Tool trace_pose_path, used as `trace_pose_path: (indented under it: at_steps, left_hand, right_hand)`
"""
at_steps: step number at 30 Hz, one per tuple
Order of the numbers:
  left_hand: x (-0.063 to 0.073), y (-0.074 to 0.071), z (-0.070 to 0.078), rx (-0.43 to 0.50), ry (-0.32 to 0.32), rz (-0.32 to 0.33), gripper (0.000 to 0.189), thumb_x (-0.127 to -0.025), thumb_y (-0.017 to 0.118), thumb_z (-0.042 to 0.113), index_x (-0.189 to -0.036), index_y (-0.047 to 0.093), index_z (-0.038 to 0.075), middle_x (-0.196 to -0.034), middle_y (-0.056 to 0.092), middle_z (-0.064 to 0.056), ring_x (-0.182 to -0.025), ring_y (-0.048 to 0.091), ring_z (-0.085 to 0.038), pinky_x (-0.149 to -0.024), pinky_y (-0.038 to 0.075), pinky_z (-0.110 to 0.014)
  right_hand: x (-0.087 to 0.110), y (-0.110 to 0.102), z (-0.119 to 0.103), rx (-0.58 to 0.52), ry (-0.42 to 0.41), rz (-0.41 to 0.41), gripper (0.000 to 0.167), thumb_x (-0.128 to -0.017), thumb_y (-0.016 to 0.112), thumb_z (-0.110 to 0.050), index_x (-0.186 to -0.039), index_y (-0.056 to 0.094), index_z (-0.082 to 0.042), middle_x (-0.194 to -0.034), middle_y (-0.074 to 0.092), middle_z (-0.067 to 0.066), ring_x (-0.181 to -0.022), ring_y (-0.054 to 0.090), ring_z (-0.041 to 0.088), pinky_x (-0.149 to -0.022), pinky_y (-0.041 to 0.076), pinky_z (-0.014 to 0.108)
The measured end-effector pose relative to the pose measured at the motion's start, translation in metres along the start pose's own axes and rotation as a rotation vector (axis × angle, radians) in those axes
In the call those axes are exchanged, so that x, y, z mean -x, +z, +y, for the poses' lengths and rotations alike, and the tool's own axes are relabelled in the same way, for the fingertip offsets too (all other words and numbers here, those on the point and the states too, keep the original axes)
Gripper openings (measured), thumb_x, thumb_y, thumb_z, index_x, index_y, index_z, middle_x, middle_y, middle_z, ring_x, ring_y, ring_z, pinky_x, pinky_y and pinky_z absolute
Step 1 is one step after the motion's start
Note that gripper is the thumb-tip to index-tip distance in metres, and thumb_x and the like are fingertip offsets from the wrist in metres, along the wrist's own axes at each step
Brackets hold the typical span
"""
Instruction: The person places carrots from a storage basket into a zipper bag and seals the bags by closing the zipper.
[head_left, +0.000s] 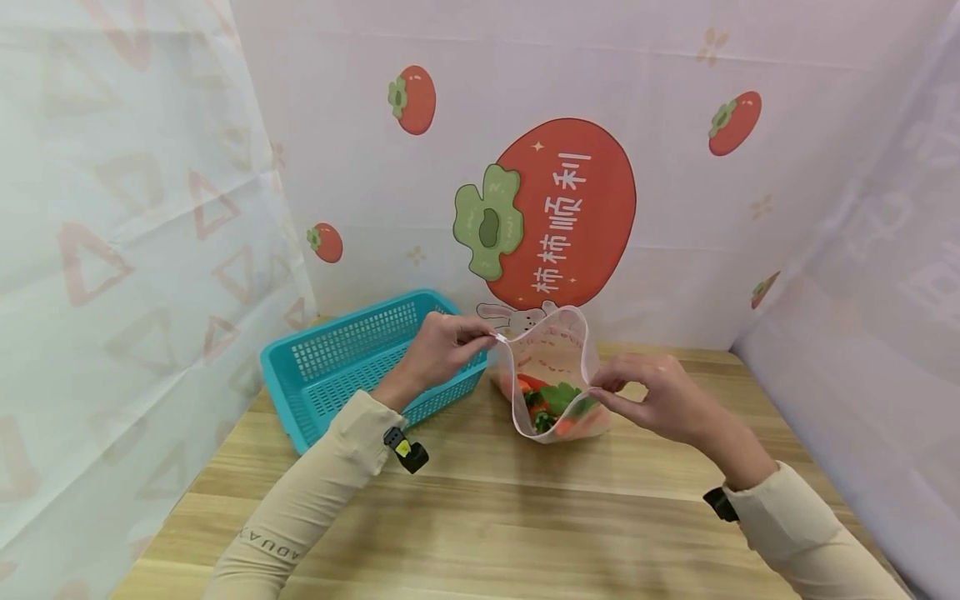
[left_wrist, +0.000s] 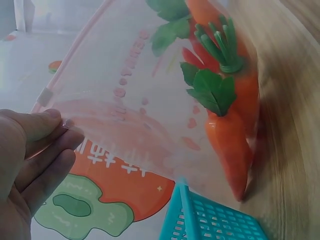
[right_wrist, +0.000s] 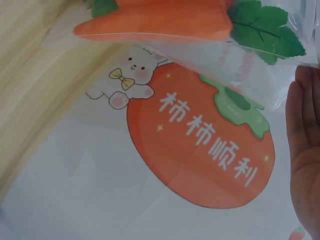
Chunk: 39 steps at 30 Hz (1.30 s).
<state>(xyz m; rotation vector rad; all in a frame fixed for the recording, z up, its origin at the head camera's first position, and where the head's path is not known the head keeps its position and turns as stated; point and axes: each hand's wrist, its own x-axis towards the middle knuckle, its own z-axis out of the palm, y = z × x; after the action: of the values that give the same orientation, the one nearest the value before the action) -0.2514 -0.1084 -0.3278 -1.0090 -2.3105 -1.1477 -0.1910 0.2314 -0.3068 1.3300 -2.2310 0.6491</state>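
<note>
A clear zip bag point(head_left: 555, 346) with pink print stands on the table, its mouth spread wide between both hands. Inside lie several orange carrots point(left_wrist: 227, 145) with green leafy tops, seen through the plastic in the left wrist view. My left hand point(head_left: 444, 350) pinches the bag's left top corner, right by the white zip slider point(left_wrist: 45, 96). On the opposite side, my right hand point(head_left: 660, 396) pinches the rim between thumb and fingers. The right wrist view shows a carrot point(right_wrist: 155, 22) at the bag's bottom and the right hand's edge at the frame's side.
A turquoise plastic basket point(head_left: 281, 383) with perforated walls stands left of the bag, behind the left forearm. The wooden table point(head_left: 480, 517) is bordered at the back and sides by white cloth point(head_left: 360, 167) printed with persimmons.
</note>
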Motion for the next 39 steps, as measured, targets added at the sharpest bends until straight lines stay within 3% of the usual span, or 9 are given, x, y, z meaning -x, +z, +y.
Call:
trace_pose_path:
  at_steps: [9, 14, 16, 17, 20, 23, 30, 34, 39]
  left_hand:
    - [-0.001, -0.003, 0.006, 0.034, -0.025, 0.024, 0.010, -0.098, 0.075, 0.012, -0.102, 0.084, 0.007, -0.096, 0.083, -0.006, -0.085, 0.081, -0.017, -0.076, 0.065, -0.026]
    - [0.000, -0.009, 0.011, 0.044, -0.036, 0.064, 0.010, -0.098, 0.076, 0.014, -0.102, 0.083, 0.008, -0.096, 0.083, -0.005, -0.082, 0.080, -0.015, -0.074, 0.065, -0.025]
    - [0.001, -0.013, 0.013, 0.044, -0.042, 0.084, 0.010, -0.097, 0.077, 0.014, -0.102, 0.083, 0.009, -0.096, 0.083, -0.004, -0.080, 0.080, -0.015, -0.073, 0.064, -0.024]
    - [0.001, -0.015, 0.014, 0.046, -0.046, 0.094, 0.010, -0.097, 0.078, 0.015, -0.102, 0.083, 0.009, -0.095, 0.083, -0.004, -0.079, 0.080, -0.015, -0.072, 0.064, -0.024]
    - [0.005, -0.022, 0.017, 0.069, -0.055, 0.115, 0.009, -0.097, 0.078, 0.015, -0.101, 0.083, 0.009, -0.092, 0.082, -0.004, -0.076, 0.079, -0.018, -0.069, 0.063, -0.025]
    - [0.009, -0.030, 0.019, 0.113, -0.072, 0.119, 0.009, -0.097, 0.078, 0.015, -0.102, 0.082, 0.009, -0.091, 0.082, -0.004, -0.076, 0.078, -0.019, -0.067, 0.061, -0.025]
    - [0.023, -0.050, 0.014, 0.211, -0.169, 0.100, 0.007, -0.098, 0.076, 0.015, -0.102, 0.081, 0.012, -0.090, 0.081, -0.005, -0.073, 0.075, -0.022, -0.057, 0.049, -0.023]
    - [0.028, -0.055, 0.005, 0.245, -0.195, 0.083, 0.009, -0.100, 0.074, 0.014, -0.105, 0.080, 0.010, -0.092, 0.081, -0.008, -0.080, 0.078, -0.020, -0.068, 0.059, -0.025]
    - [0.034, -0.053, -0.002, 0.261, -0.228, 0.067, 0.014, -0.100, 0.074, 0.018, -0.110, 0.078, 0.009, -0.098, 0.081, -0.010, -0.087, 0.079, -0.018, -0.083, 0.066, -0.038]
  right_hand:
    - [0.005, -0.013, 0.002, 0.033, 0.021, 0.056, 0.035, -0.072, 0.092, 0.005, -0.097, 0.081, -0.015, -0.086, 0.078, -0.007, -0.077, 0.068, -0.005, -0.072, 0.057, 0.011]
    - [0.008, -0.020, 0.007, 0.018, -0.010, 0.157, 0.010, -0.091, 0.084, -0.020, -0.097, 0.082, -0.013, -0.085, 0.078, -0.003, -0.075, 0.072, 0.000, -0.075, 0.056, 0.010]
    - [0.009, -0.022, 0.008, 0.004, -0.019, 0.196, 0.011, -0.093, 0.081, -0.022, -0.095, 0.082, -0.011, -0.085, 0.079, -0.001, -0.074, 0.073, 0.003, -0.074, 0.056, 0.009]
    - [0.009, -0.024, 0.008, 0.005, -0.007, 0.207, 0.007, -0.090, 0.085, -0.015, -0.094, 0.082, -0.011, -0.084, 0.079, 0.000, -0.075, 0.073, 0.003, -0.074, 0.056, 0.009]
    - [0.011, -0.027, 0.009, -0.010, 0.032, 0.238, 0.025, -0.076, 0.089, 0.007, -0.093, 0.081, -0.008, -0.085, 0.079, 0.003, -0.076, 0.072, 0.001, -0.075, 0.055, 0.007]
    - [0.013, -0.030, 0.009, -0.060, 0.081, 0.264, 0.043, -0.064, 0.085, 0.024, -0.094, 0.081, -0.007, -0.086, 0.079, 0.004, -0.077, 0.072, 0.000, -0.078, 0.056, 0.008]
    - [0.020, -0.033, 0.009, -0.194, 0.256, 0.292, 0.033, -0.079, 0.076, 0.025, -0.097, 0.079, -0.002, -0.083, 0.078, 0.004, -0.076, 0.073, 0.000, -0.072, 0.058, 0.011]
    - [0.022, -0.032, 0.011, -0.172, 0.354, 0.317, 0.025, -0.085, 0.076, 0.018, -0.096, 0.079, -0.004, -0.080, 0.076, 0.007, -0.074, 0.073, -0.002, -0.068, 0.058, 0.012]
    - [0.022, -0.028, 0.013, -0.176, 0.454, 0.308, 0.015, -0.092, 0.076, 0.007, -0.098, 0.079, -0.007, -0.082, 0.076, 0.004, -0.074, 0.073, 0.000, -0.068, 0.057, 0.013]
